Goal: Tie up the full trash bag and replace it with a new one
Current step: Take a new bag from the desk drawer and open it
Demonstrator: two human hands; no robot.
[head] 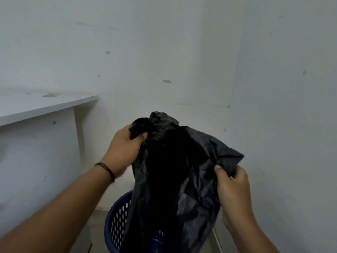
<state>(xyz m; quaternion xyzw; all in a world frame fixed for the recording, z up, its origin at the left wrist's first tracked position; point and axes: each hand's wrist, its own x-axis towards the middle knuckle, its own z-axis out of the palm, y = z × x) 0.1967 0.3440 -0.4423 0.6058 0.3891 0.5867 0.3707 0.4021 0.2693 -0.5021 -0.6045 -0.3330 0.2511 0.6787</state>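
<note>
A black plastic trash bag [175, 170] hangs limp and crumpled between my hands, above a blue perforated bin [116, 223]. My left hand [122, 152] grips a bunched part of the bag's upper edge. My right hand [233, 187] pinches the bag's right corner between thumb and fingers. The lower part of the bag drapes over and into the bin, hiding most of the bin's opening and inside. A dark cord band sits on my left wrist.
A white desk [45, 105] with a side panel stands at the left, close to the bin. White walls meet in a corner behind the bag. A strip of pale floor [94, 221] shows around the bin's base.
</note>
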